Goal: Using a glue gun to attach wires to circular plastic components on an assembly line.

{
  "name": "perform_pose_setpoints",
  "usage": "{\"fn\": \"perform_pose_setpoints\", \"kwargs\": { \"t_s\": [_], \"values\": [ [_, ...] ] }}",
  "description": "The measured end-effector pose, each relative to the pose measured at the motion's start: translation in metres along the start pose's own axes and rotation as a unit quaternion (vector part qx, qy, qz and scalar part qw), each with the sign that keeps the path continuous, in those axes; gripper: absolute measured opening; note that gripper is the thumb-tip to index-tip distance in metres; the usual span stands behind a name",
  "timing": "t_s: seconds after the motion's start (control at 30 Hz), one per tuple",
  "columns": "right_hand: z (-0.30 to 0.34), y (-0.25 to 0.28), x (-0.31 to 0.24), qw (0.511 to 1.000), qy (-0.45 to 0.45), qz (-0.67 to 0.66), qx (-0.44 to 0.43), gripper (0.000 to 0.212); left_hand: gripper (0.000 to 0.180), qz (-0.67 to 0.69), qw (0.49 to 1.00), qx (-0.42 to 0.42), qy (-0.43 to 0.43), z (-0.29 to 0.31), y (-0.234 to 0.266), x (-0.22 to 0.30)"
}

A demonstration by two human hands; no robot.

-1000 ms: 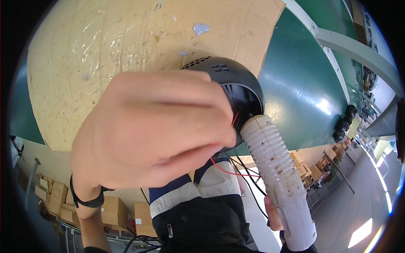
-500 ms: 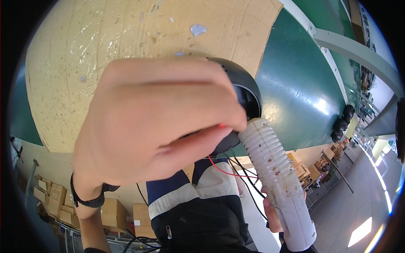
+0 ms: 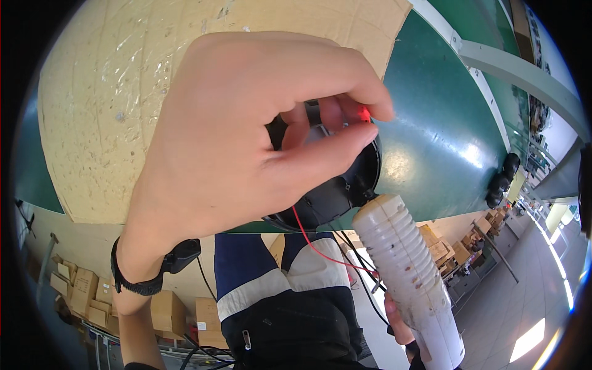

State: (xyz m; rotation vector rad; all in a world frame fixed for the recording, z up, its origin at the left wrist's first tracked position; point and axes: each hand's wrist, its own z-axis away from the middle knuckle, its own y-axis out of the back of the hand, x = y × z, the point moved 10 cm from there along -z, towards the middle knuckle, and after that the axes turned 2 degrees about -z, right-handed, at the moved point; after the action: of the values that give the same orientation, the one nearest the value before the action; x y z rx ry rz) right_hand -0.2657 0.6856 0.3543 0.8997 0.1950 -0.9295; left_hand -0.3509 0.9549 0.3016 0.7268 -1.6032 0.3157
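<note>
Above the bench edge, my left hand (image 3: 259,129) pinches a small red piece (image 3: 364,115) between thumb and fingers; it looks like the end of a red wire, but its exact kind is too small to tell. Beneath this hand lies a round black plastic housing (image 3: 333,200), its inside partly hidden by the fingers. A red wire (image 3: 314,248) runs from it toward the right. My right hand (image 3: 401,324), mostly hidden, grips a white ribbed glue gun (image 3: 410,271) from below. The gun's dark tip points at the housing's near right rim.
A stained cardboard sheet (image 3: 105,117) covers much of the green bench (image 3: 425,129). Black cables (image 3: 364,280) hang below the bench edge near my lap. Cardboard boxes (image 3: 80,293) stand below left. Dark round parts (image 3: 502,179) sit at the bench's far right.
My left hand has lifted up and to the right with the red piece, its fingers less closed over the housing. The glue gun's front end has shifted slightly down, and more of the housing shows.
</note>
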Motion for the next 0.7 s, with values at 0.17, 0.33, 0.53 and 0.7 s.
{"fn": "perform_pose_setpoints", "kwargs": {
  "t_s": [0.17,0.33,0.53,0.7],
  "values": [
    [-0.001,-0.004,0.000,0.998,0.004,-0.054,-0.020,0.036,0.019,0.015,1.000,0.009,0.005,0.000,0.002,0.000],
    [-0.009,-0.003,0.009,0.996,-0.047,0.048,-0.063,0.047,0.018,0.008,0.999,-0.005,0.035,0.002,-0.003,-0.006],
    [0.033,-0.026,0.078,0.979,-0.123,-0.156,0.039,0.035,0.017,0.028,0.999,0.015,0.045,0.005,0.003,-0.010],
    [0.007,-0.018,0.043,0.978,-0.041,0.202,0.013,0.049,0.031,0.005,0.997,0.068,0.021,0.015,0.015,0.008]
  ]
}}
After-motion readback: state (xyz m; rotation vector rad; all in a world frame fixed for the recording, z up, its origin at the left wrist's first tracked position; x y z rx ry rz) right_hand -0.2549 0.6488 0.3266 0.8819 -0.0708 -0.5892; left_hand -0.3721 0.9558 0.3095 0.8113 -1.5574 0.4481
